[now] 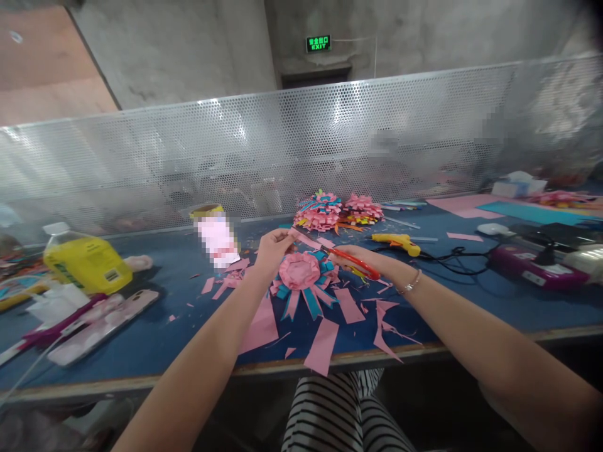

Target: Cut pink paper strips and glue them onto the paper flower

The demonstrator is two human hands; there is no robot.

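My left hand [277, 243] pinches one end of a pink paper strip [306, 238]. In my right hand [362, 260] is a pair of red-handled scissors [353, 260], their blades pointing left at the strip. Just below both hands lies a pink and blue paper rosette [299, 271] with forked tails fanned toward me. Loose pink paper pieces [322, 345] and trimmed scraps are scattered around it. Whether the blades are open or closed on the paper is hard to make out.
Finished-looking pink paper rosettes [318, 212] are piled at the back. A yellow glue gun [396, 243] lies to the right, near a purple device [537, 267]. On the left stand a yellow-liquid bottle [89, 260] and a phone [103, 326]. A perforated metal panel [330, 138] closes the table's rear.
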